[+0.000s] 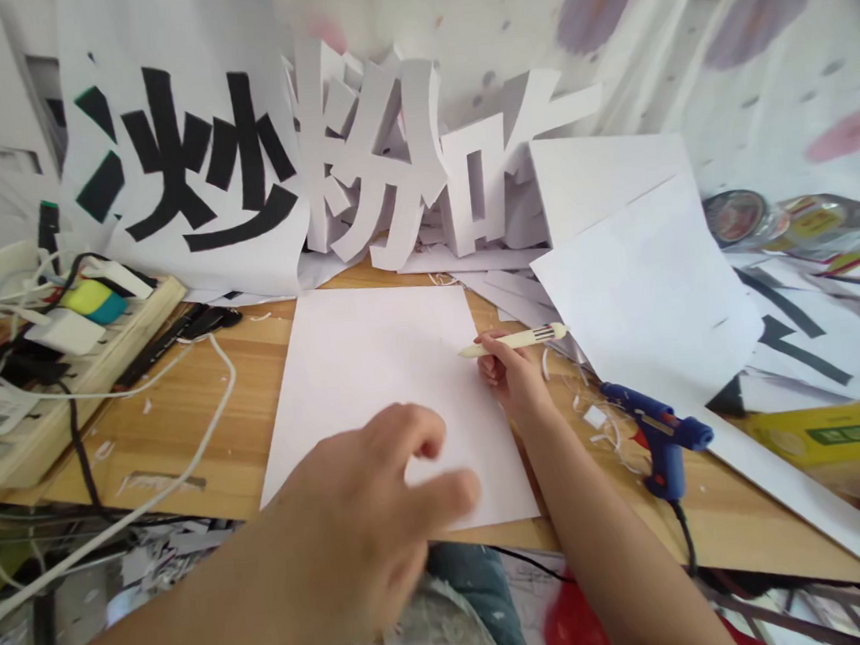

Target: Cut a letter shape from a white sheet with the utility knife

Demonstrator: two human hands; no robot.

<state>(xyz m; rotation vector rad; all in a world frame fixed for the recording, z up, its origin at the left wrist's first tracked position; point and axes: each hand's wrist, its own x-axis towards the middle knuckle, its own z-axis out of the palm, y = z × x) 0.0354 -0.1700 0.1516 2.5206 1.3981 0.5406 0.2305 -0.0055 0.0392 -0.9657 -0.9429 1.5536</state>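
Centre of the frame: a blank white sheet [383, 397] lies flat on the wooden tabletop [183, 424], near edge close to the tabletop's front edge.

Your right hand [511, 374] sits at the sheet's right edge, fingers closed around a cream pen [514, 340]. The pen lies almost level, tip pointing left and just over the paper's upper right part. No mark shows on the sheet.

Your left hand [358, 530] is in the lower centre, blurred, above the sheet's near edge. Fingers loosely curled, holding nothing that I can see. Can't tell if it touches the paper.

Step in hand, as I read it: pen poised to mark the blank sheet, paper not yet pinned. The next move calls for the left hand flat on the sheet so it doesn't slide, and the pen tipped down from its level pose.

Around it:
- Blue glue gun [662, 438] on the tabletop right of your right wrist, cord running off the front edge.
- White cut-out characters [385, 156] stand along the back, beside a printed sheet with black characters [191, 173].
- Loose white boards [644, 284] stacked at upper right.
- Power strip [65, 374] with plugs and cables at far left.

Containers: only a tin-like round thing [737, 217] at the right edge; contents not readable.
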